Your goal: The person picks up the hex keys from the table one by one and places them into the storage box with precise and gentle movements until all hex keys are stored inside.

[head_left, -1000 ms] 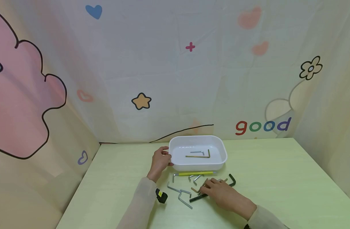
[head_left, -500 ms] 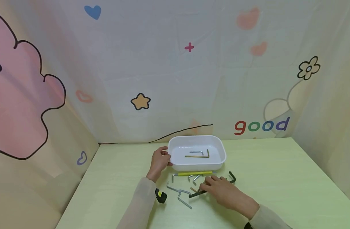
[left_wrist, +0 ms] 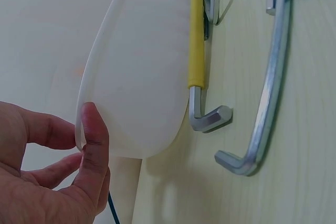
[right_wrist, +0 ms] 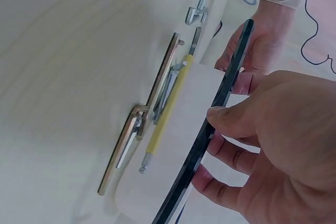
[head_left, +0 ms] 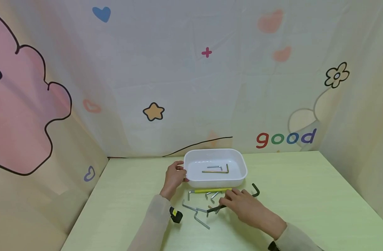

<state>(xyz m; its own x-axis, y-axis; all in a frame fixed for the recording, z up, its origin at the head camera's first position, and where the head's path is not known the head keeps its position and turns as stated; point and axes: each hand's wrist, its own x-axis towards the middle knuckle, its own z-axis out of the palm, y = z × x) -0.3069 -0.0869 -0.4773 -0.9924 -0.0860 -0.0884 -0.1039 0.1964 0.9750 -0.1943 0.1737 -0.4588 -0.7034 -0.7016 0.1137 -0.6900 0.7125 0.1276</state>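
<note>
Step judged in hand: lifting a black L-shaped metal hex key off the pale green bench. Key lies in the right hand's grip, shank pinched between thumb and fingers, bent end protruding to the right. Next move likely calls for clearance over the yellow-sleeved silver hex key just beyond. Farther, the left hand pinches the left rim of a white rectangular plastic tray.
</note>
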